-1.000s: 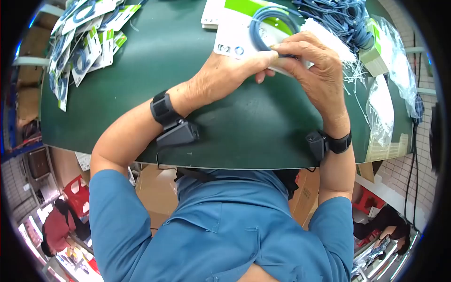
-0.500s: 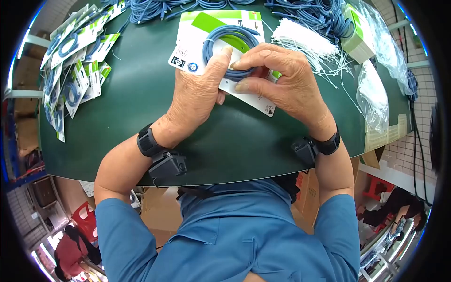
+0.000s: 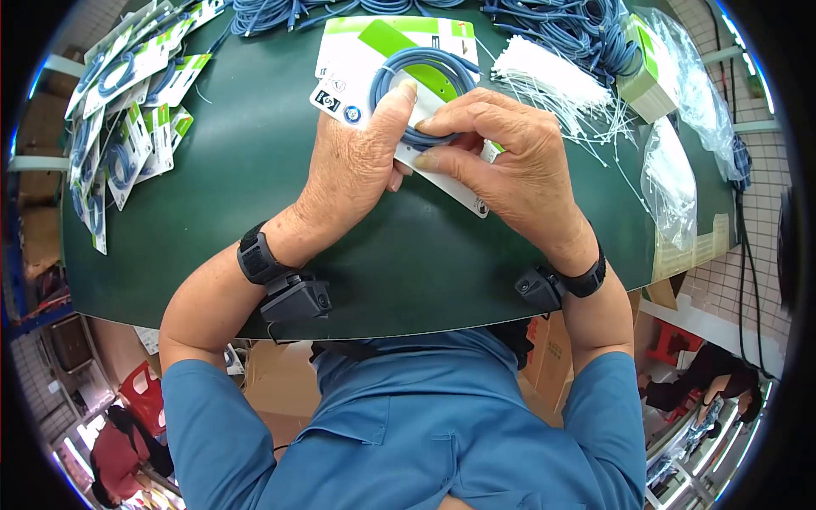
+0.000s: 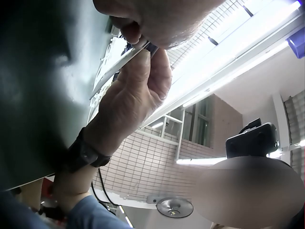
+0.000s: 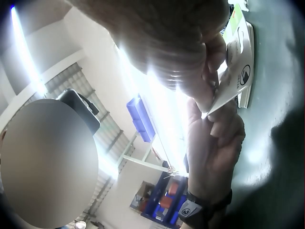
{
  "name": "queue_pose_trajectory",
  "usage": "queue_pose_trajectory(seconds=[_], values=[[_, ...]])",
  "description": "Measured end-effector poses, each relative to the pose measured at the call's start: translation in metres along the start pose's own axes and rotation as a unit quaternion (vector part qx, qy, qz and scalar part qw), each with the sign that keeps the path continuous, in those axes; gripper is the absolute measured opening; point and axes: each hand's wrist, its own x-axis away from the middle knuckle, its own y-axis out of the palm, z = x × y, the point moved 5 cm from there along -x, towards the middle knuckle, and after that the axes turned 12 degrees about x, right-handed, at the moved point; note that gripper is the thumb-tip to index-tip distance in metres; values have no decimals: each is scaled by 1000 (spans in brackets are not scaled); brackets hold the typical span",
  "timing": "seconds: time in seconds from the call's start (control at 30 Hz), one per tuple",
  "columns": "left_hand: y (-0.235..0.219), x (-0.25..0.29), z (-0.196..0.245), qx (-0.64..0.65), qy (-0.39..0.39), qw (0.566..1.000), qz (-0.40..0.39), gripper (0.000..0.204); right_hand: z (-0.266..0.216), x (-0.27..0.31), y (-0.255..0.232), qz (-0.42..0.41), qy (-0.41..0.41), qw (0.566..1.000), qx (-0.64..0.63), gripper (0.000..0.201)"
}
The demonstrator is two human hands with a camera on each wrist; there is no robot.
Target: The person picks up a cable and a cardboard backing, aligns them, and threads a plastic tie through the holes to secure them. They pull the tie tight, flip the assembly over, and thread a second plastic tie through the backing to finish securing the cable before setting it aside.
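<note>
A coil of blue cable (image 3: pixel 425 56) lies on a white and green card (image 3: pixel 449 189), both held over the table in the head view. My left hand (image 3: pixel 348 161) grips the card from the left, its thumb pressing over the coil. From the right, my right hand (image 3: pixel 518 161) pinches at the lower part of the coil with thumb and index finger. The card's lower end shows below these fingers. In the right wrist view the card (image 5: pixel 233 81) stands edge-on between both hands; the coil is mostly hidden there.
Flat printed cards (image 3: pixel 340 42) lie behind the hands. Several carded cables (image 3: pixel 127 144) are piled at the left. Blue cables (image 3: pixel 561 38) lie at the back, white cable ties (image 3: pixel 557 76) at the right, beside a card stack (image 3: pixel 650 85) and a plastic bag (image 3: pixel 671 178).
Both hands have shifted left with the card and coil, and the card's lower end now shows under the right fingers. The head view has shifted too. Over the last half second, little has changed.
</note>
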Motion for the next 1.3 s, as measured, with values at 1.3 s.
queue_pose_trajectory(seconds=[1.3], values=[[-26,-25,29,13,136,987,84,16,99,-10,-51,56,88,927,360,14]])
